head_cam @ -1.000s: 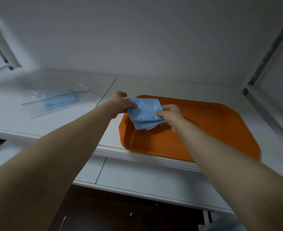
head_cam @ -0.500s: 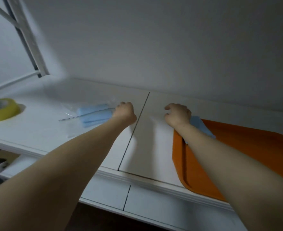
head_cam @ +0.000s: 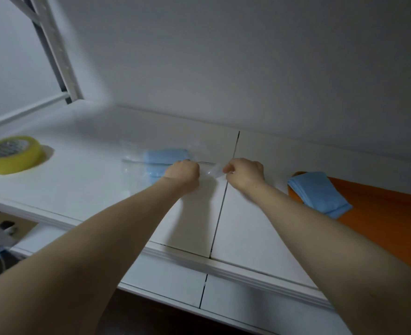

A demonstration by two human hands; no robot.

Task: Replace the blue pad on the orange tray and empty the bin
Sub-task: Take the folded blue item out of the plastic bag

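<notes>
Yellow tape roll (head_cam: 11,153) sits well out to the left of the left hand (head_cam: 183,171). That hand's fingers are curled down onto a clear plastic bag (head_cam: 156,163) flat on the white shelf (head_cam: 90,180), with pale spare pads (head_cam: 168,153) showing through. Just beside it, the right hand (head_cam: 244,174) pinches the bag's right corner. Off to that hand's right, the folded blue pad (head_cam: 318,194), creased and layered, lies on the orange tray (head_cam: 393,226), at its left end.

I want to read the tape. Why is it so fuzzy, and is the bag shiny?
Head view: the yellow tape roll is smeared by motion blur near the left edge; head view again: the clear bag shows pale glare where the right hand pinches it.
</notes>
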